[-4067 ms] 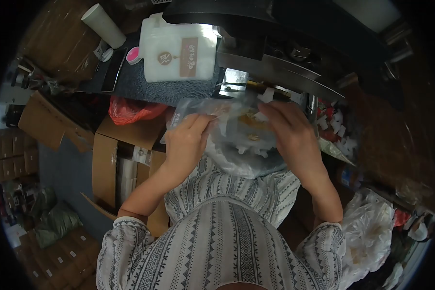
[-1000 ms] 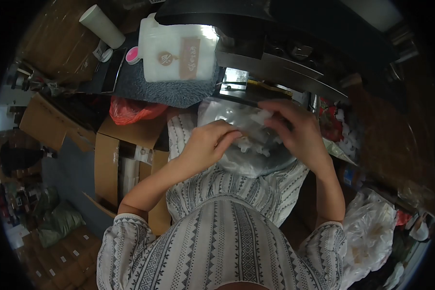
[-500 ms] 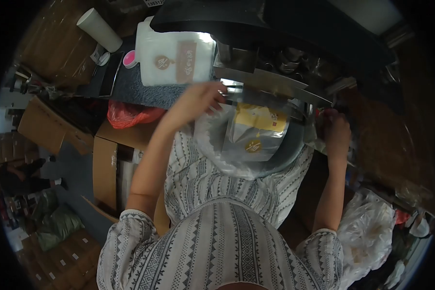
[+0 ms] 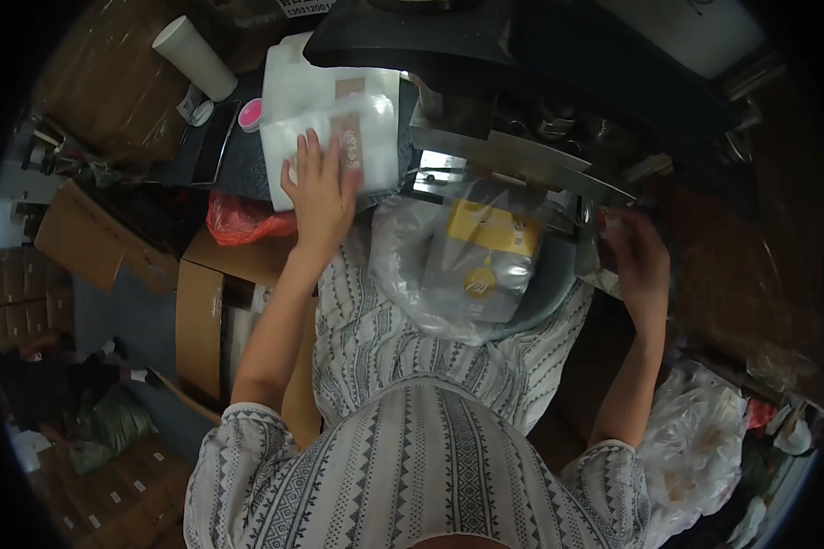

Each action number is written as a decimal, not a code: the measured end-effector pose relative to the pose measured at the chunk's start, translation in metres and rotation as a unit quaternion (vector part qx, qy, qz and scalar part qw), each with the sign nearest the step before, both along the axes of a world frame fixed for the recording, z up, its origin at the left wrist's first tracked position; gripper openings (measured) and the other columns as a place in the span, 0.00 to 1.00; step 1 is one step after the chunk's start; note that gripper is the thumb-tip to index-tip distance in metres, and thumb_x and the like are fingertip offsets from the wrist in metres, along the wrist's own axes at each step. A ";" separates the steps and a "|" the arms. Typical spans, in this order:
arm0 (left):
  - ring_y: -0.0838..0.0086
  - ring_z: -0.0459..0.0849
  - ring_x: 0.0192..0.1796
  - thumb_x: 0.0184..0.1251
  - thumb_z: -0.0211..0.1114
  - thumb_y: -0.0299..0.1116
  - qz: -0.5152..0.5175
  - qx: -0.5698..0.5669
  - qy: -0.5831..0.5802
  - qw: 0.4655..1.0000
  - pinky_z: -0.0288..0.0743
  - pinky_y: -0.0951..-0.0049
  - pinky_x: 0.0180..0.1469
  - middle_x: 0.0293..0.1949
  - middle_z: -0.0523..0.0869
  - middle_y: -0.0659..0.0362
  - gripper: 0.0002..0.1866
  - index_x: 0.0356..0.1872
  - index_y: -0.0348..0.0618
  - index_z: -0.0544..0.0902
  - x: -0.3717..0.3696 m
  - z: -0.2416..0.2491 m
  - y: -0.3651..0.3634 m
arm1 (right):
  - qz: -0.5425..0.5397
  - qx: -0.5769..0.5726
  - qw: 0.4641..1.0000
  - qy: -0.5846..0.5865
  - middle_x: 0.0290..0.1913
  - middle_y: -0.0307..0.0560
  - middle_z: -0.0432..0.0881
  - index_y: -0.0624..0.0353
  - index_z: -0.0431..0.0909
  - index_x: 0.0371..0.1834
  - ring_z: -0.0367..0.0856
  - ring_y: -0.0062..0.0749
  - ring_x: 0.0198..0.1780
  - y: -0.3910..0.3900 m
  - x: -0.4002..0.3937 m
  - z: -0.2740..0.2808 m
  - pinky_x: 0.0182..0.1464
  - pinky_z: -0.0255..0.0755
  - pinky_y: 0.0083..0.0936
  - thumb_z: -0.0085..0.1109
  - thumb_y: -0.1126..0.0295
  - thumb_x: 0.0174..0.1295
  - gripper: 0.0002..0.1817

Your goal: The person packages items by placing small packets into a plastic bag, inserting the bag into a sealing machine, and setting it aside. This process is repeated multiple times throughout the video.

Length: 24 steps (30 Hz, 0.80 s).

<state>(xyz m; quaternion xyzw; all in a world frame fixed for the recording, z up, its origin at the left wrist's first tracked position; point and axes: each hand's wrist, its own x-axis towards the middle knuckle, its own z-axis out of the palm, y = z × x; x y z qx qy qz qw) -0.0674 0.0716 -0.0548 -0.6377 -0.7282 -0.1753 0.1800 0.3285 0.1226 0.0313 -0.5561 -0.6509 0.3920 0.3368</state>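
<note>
On the worktop [image 4: 238, 160], pouches [image 4: 375, 137] look slippery, best pinched edgewise; left hand [image 4: 320, 206] open over them, right hand [image 4: 643, 261] unclear.

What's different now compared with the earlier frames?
The left hand has left the basin for the white bags; the top one has slid toward the person. The right hand has moved out right; its grip is unclear. A yellow-marked pouch now lies over the basin. The white cup and pink tub stayed put.

Right hand [image 4: 639, 254] blurred — what it holds, unclear.
</note>
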 end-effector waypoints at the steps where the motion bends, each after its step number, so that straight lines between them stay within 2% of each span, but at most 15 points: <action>1: 0.50 0.59 0.73 0.71 0.55 0.44 0.001 0.000 0.000 1.000 0.50 0.42 0.69 0.71 0.63 0.43 0.29 0.69 0.41 0.66 0.010 -0.001 -0.014 | 0.001 0.000 1.000 0.000 0.43 0.50 0.85 0.62 0.78 0.45 0.85 0.31 0.43 -0.001 -0.002 0.001 0.45 0.75 0.26 0.56 0.78 0.63 0.08; 3: 0.52 0.61 0.72 0.67 0.60 0.38 -0.090 -0.083 -0.050 0.991 0.51 0.46 0.70 0.71 0.63 0.44 0.28 0.67 0.43 0.68 0.030 -0.002 -0.038 | 0.032 -0.025 0.997 0.066 0.44 0.47 0.85 0.63 0.76 0.42 0.83 0.23 0.44 -0.006 -0.006 0.000 0.46 0.75 0.20 0.60 0.80 0.61 0.08; 4: 0.54 0.74 0.62 0.63 0.64 0.32 -0.081 -0.032 -0.047 0.995 0.65 0.55 0.62 0.62 0.74 0.46 0.22 0.59 0.44 0.76 0.033 0.005 -0.041 | 0.033 -0.029 0.997 0.066 0.44 0.47 0.85 0.63 0.76 0.42 0.83 0.23 0.44 -0.008 -0.014 0.000 0.46 0.75 0.20 0.60 0.80 0.61 0.08; 5: 0.54 0.74 0.62 0.63 0.64 0.32 -0.080 -0.034 -0.047 0.995 0.65 0.55 0.62 0.62 0.74 0.46 0.22 0.59 0.44 0.76 0.031 0.012 -0.045 | 0.065 -0.009 0.993 0.094 0.44 0.47 0.85 0.63 0.75 0.41 0.83 0.23 0.44 -0.011 -0.026 0.003 0.46 0.76 0.20 0.61 0.82 0.59 0.09; 7: 0.55 0.83 0.48 0.61 0.63 0.27 0.018 -0.079 -0.257 0.963 0.75 0.62 0.47 0.47 0.84 0.50 0.14 0.49 0.43 0.81 0.026 0.025 -0.054 | 0.098 0.013 0.988 0.122 0.45 0.47 0.85 0.63 0.74 0.41 0.83 0.23 0.44 -0.015 -0.045 0.007 0.46 0.76 0.19 0.63 0.83 0.57 0.11; 8: 0.55 0.83 0.48 0.61 0.63 0.27 0.020 -0.077 -0.257 0.963 0.75 0.62 0.47 0.47 0.84 0.50 0.14 0.49 0.43 0.81 0.029 0.034 -0.057 | 0.115 -0.001 0.983 0.144 0.44 0.46 0.85 0.63 0.74 0.41 0.84 0.24 0.43 -0.016 -0.054 0.008 0.45 0.77 0.20 0.63 0.82 0.57 0.10; 10: 0.55 0.85 0.37 0.59 0.64 0.24 -0.027 0.027 -0.192 0.981 0.77 0.65 0.37 0.35 0.85 0.52 0.08 0.40 0.41 0.83 0.039 0.052 -0.062 | 0.130 -0.015 0.977 0.167 0.44 0.45 0.86 0.63 0.74 0.41 0.85 0.25 0.42 -0.019 -0.071 0.011 0.44 0.79 0.21 0.64 0.81 0.57 0.10; 12: 0.55 0.85 0.37 0.59 0.64 0.24 -0.049 0.036 -0.206 0.977 0.77 0.65 0.37 0.35 0.85 0.52 0.08 0.40 0.41 0.83 0.054 0.066 -0.066 | 0.173 0.084 0.978 0.081 0.43 0.43 0.86 0.62 0.75 0.39 0.86 0.28 0.42 -0.019 -0.087 0.016 0.42 0.80 0.24 0.64 0.79 0.57 0.10; 13: 0.55 0.85 0.37 0.59 0.65 0.23 -0.071 0.046 -0.221 0.972 0.77 0.65 0.37 0.35 0.85 0.52 0.08 0.40 0.41 0.83 0.059 0.069 -0.067 | 0.173 0.083 0.978 0.082 0.43 0.43 0.86 0.62 0.75 0.39 0.86 0.28 0.42 -0.019 -0.092 0.015 0.42 0.80 0.24 0.64 0.79 0.57 0.10; 15: 0.56 0.85 0.36 0.59 0.65 0.24 -0.113 0.045 -0.229 0.966 0.77 0.65 0.37 0.34 0.85 0.52 0.07 0.39 0.40 0.83 0.064 0.069 -0.068 | 0.200 0.212 0.956 -0.014 0.43 0.42 0.86 0.61 0.75 0.39 0.86 0.29 0.43 -0.017 -0.099 0.016 0.40 0.80 0.25 0.66 0.77 0.56 0.10; 17: 0.56 0.85 0.35 0.59 0.66 0.24 -0.156 0.042 -0.237 0.958 0.77 0.65 0.36 0.34 0.85 0.52 0.07 0.39 0.40 0.83 0.071 0.069 -0.068 | 0.231 0.202 0.952 -0.012 0.43 0.43 0.86 0.60 0.76 0.40 0.86 0.31 0.44 -0.017 -0.098 0.018 0.41 0.79 0.25 0.66 0.77 0.56 0.11; 19: 0.56 0.84 0.35 0.62 0.65 0.26 -0.221 -0.081 -0.328 0.915 0.77 0.66 0.35 0.34 0.85 0.52 0.05 0.38 0.40 0.84 0.081 0.070 -0.069 | 0.263 0.191 0.946 -0.009 0.44 0.45 0.86 0.60 0.76 0.41 0.86 0.32 0.45 -0.019 -0.096 0.017 0.41 0.79 0.25 0.67 0.76 0.56 0.11; 21: 0.58 0.85 0.33 0.63 0.65 0.28 -0.243 -0.112 -0.347 0.899 0.76 0.66 0.34 0.33 0.85 0.51 0.06 0.38 0.39 0.84 0.091 0.065 -0.062 | 0.231 0.002 0.966 0.115 0.43 0.48 0.85 0.59 0.77 0.44 0.86 0.35 0.45 -0.022 -0.093 0.011 0.43 0.77 0.25 0.67 0.74 0.56 0.13; 23: 0.61 0.86 0.32 0.64 0.64 0.30 -0.267 -0.141 -0.366 0.880 0.76 0.67 0.33 0.31 0.84 0.51 0.07 0.38 0.38 0.84 0.102 0.056 -0.051 | 0.171 0.024 0.981 0.092 0.43 0.48 0.85 0.59 0.77 0.45 0.86 0.37 0.45 -0.021 -0.088 0.006 0.44 0.77 0.25 0.67 0.73 0.57 0.13; 24: 0.66 0.86 0.30 0.66 0.63 0.32 -0.205 -0.207 -0.487 0.824 0.76 0.68 0.32 0.30 0.84 0.53 0.08 0.39 0.38 0.84 0.107 0.048 -0.045 | 0.113 0.047 0.990 0.069 0.43 0.49 0.85 0.59 0.78 0.46 0.85 0.40 0.45 -0.019 -0.084 0.006 0.45 0.77 0.25 0.66 0.72 0.58 0.13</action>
